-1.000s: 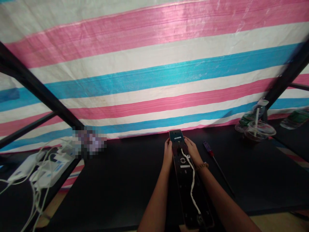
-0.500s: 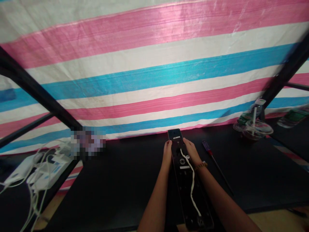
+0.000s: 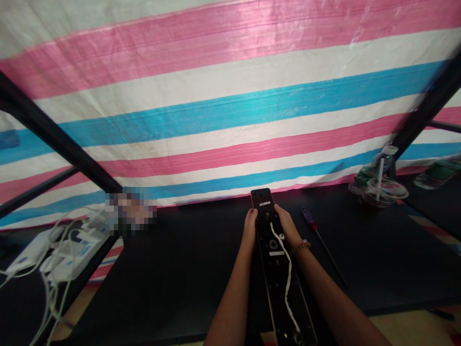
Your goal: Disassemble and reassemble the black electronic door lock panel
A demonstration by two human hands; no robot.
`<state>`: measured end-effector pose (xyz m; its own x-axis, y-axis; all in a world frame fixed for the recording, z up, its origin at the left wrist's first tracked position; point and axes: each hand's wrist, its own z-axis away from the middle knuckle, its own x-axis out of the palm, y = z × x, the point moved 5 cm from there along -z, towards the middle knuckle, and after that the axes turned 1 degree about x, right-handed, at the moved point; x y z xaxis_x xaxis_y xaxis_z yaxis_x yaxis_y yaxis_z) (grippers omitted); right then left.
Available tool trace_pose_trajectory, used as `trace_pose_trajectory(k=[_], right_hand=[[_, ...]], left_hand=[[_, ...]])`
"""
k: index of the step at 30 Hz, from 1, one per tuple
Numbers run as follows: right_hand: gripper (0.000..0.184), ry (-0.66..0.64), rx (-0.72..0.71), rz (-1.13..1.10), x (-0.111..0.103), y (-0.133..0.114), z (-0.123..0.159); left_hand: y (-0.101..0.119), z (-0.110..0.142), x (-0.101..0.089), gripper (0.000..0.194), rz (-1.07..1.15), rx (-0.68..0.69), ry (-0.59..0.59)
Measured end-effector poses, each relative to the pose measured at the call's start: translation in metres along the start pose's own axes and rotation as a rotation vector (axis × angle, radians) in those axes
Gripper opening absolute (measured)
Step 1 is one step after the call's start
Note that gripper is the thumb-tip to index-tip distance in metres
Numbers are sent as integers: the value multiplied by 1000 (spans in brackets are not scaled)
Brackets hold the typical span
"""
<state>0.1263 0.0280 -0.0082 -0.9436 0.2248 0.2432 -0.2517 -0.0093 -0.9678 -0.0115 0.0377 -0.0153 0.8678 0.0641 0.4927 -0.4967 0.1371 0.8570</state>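
Note:
A long, narrow black panel (image 3: 277, 274), which looks like one half of an electronic door lock, lies lengthwise in front of me with its fitted side up. A white cable (image 3: 289, 274) runs down it from a hole near the upper part to the near end. My left hand (image 3: 250, 226) grips the panel's left edge, thumb on top. On the opposite edge my right hand (image 3: 287, 225) is closed in the same way, a beaded bracelet at the wrist. The undersides of both hands' fingers are hidden. To the right rests a screwdriver (image 3: 324, 246) with a purple and red handle.
The black table (image 3: 180, 278) stretches to both sides. A lidded plastic cup with a straw (image 3: 383, 193) and a plastic bottle (image 3: 365, 175) stand at the back right. White boxes (image 3: 70, 254) and tangled cables lie at left. Striped sheeting (image 3: 230, 115) hangs behind, between black posts.
The panel has tilted slightly, its far end rising a little in view and its near end sliding lower. Both hands keep their hold on its edges.

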Motion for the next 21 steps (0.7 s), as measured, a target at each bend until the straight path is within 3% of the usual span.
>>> trace_pose_trajectory(k=[9, 21], right_hand=[[50, 36, -30, 42, -1, 3, -9], [51, -26, 25, -26, 5, -3, 1]], left_hand=[[-7, -11, -10, 57, -24, -20, 69], [8, 5, 5, 43, -40, -6, 20]])
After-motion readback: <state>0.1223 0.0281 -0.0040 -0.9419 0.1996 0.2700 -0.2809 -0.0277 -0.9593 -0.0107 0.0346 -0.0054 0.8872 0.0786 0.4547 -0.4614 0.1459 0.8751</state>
